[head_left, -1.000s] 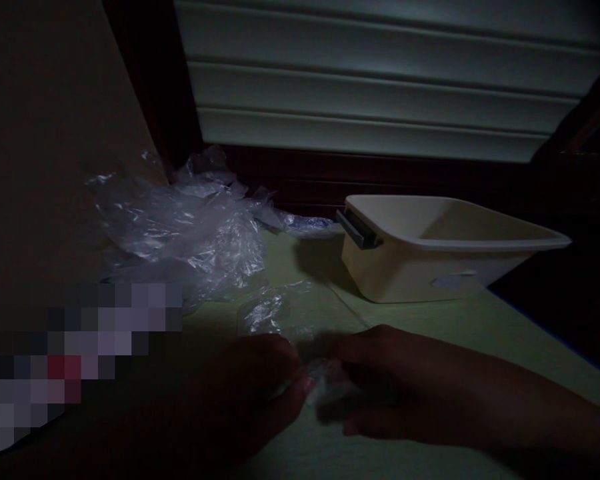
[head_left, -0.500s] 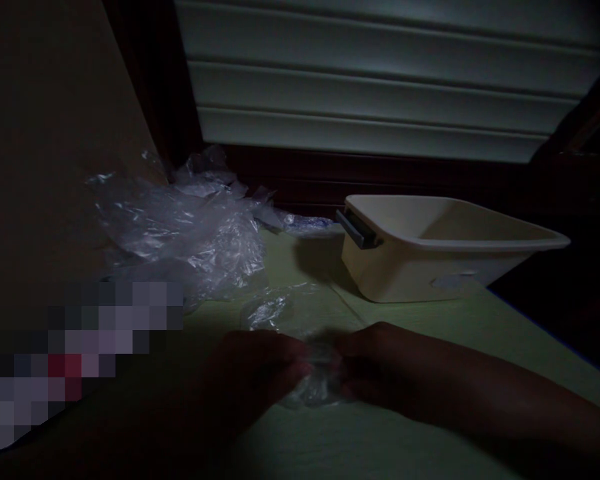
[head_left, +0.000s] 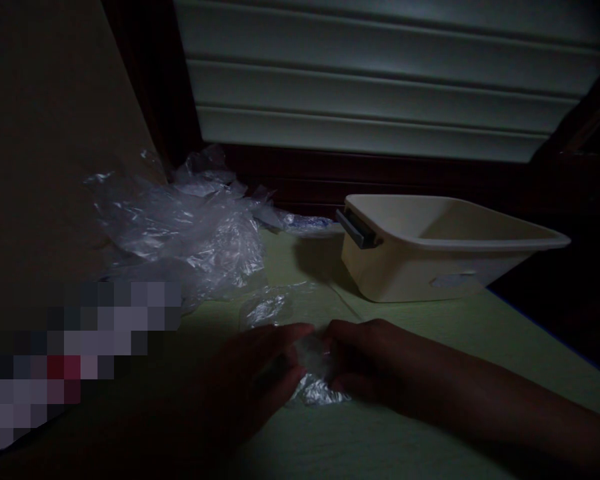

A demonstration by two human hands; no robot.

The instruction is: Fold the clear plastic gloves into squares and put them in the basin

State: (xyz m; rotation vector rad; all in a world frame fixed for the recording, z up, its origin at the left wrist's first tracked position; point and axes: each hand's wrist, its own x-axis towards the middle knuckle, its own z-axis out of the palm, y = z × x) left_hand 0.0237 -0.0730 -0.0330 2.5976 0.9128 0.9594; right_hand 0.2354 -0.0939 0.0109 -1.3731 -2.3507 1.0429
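A clear plastic bag (head_left: 265, 310) lies on the pale green table (head_left: 300, 440), its near part crumpled between my hands. My left hand (head_left: 265, 373) is at its left side, thumb and fingers curved around the bunched plastic. From the right, my right hand (head_left: 363, 357) pinches the same crumpled part, its fingers bent. The near end of the bag shines just below my fingertips. The scene is dark, and the finer finger contacts are hard to make out.
A heap of clear plastic bags (head_left: 205, 233) stands at the back left. A cream bin (head_left: 405, 273) with a grey handle (head_left: 355, 229) sits at the back right. Behind are slatted panels (head_left: 370, 107). A pixelated patch covers the left edge.
My left thumb and forefinger have moved apart, and more of the bunched plastic shows between my hands. The heap and the bin have stayed in place.
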